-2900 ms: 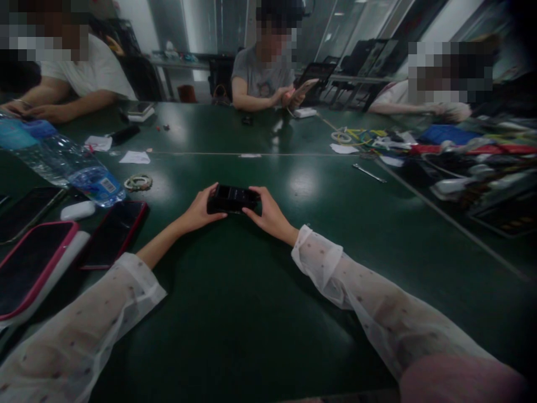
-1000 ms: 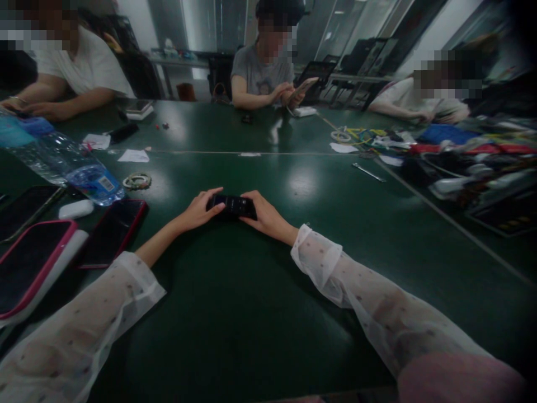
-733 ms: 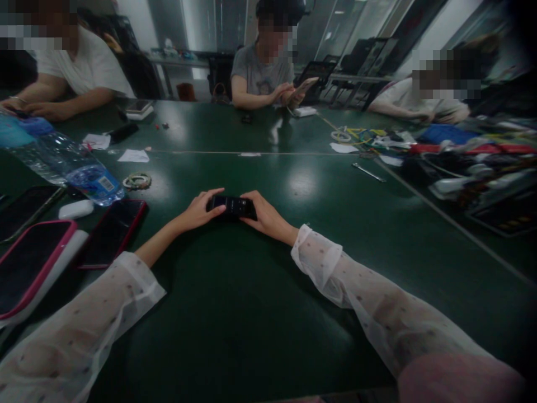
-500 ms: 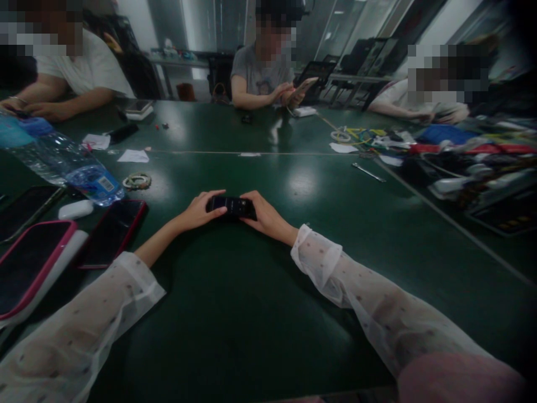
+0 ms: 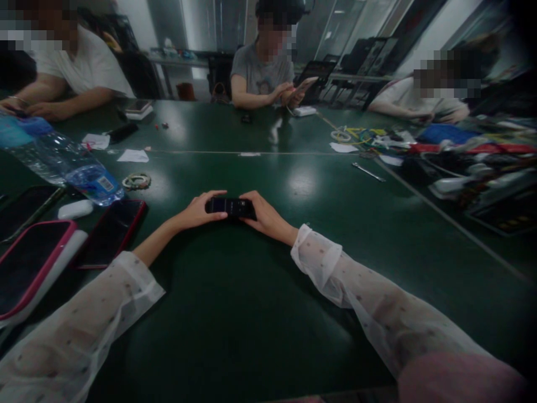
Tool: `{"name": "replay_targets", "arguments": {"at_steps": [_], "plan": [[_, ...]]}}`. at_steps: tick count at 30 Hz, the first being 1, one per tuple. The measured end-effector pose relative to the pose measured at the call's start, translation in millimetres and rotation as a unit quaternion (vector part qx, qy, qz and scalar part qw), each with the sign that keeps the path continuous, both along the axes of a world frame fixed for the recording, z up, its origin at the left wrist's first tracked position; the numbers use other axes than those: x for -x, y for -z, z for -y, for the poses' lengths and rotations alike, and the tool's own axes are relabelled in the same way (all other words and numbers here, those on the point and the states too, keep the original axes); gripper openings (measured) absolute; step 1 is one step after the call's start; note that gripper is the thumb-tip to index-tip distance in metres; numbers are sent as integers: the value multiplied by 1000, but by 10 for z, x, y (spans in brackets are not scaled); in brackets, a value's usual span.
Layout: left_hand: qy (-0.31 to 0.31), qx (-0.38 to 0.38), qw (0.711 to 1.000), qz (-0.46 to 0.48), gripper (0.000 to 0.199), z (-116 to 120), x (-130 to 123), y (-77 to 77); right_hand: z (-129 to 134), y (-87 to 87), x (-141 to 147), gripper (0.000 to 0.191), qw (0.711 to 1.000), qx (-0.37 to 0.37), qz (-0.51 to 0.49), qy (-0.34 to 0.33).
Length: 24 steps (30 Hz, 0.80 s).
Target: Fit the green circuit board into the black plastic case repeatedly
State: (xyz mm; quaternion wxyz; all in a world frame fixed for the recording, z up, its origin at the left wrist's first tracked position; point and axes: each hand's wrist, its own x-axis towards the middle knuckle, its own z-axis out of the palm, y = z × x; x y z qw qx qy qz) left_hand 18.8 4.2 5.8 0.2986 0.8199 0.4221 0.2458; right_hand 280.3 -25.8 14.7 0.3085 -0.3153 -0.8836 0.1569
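Observation:
A dark smartphone (image 5: 233,207) lies sideways between my two hands, low over the green table (image 5: 235,313); whether it touches the tabletop I cannot tell. Its screen faces me and shows small light marks. My left hand (image 5: 200,209) grips its left end, thumb along the near edge and index finger along the far edge. Around the right end my right hand (image 5: 263,214) is closed, with the thumb at the near corner. The undersides of both hands and the back of the phone are hidden.
To the left lie a red-edged phone (image 5: 112,232), a pink-cased phone (image 5: 36,268), a white earbud case (image 5: 75,210), a water bottle (image 5: 90,173) and a bracelet (image 5: 137,181). A wrench (image 5: 368,172) and a heap of cables (image 5: 361,136) are at right. Several people sit opposite.
My left thumb has straightened slightly along the phone's near edge. The right hand and the phone have hardly moved.

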Motion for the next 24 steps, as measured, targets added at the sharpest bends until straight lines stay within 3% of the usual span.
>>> {"name": "replay_targets", "arguments": {"at_steps": [24], "plan": [[7,54,997,48,67,10,-7,-31,-28,19,6,52,1000,12,-10,8]]}}
